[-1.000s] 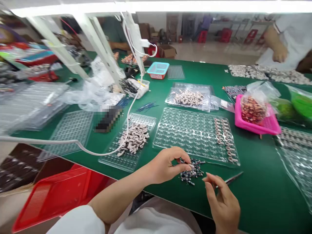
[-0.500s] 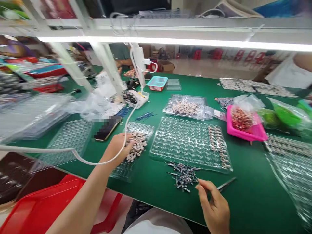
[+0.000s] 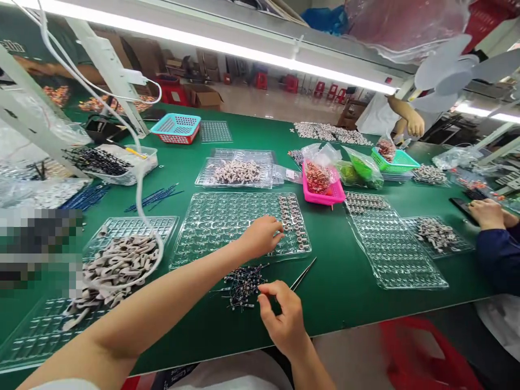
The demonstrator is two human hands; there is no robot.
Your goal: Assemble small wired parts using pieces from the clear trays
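My left hand [image 3: 262, 236] reaches over the clear blister tray [image 3: 215, 216], beside its right-hand columns filled with small beige-grey parts [image 3: 289, 208]. Its fingers are curled together, and what they hold, if anything, is hidden. My right hand [image 3: 284, 314] is closer to the table's front edge, thumb and forefinger pinched beside a pile of small dark components with wire leads [image 3: 244, 284]. Whatever sits in that pinch is too small to make out. Tweezers [image 3: 304, 273] lie just beyond my right hand. Under my left arm, a heap of beige-grey looped parts [image 3: 117, 262] rests on another clear tray.
A white cable [image 3: 138, 189] hangs over the left heap. Behind the blister tray are a tray of pale parts [image 3: 238, 171] and a pink basket [image 3: 325, 196]. Another clear tray [image 3: 394, 244] lies to the right, near a co-worker's hands [image 3: 489, 212].
My left hand has left the heap of looped parts and moved right, over the blister tray. My right hand stays pinched by the component pile. The view has turned right.
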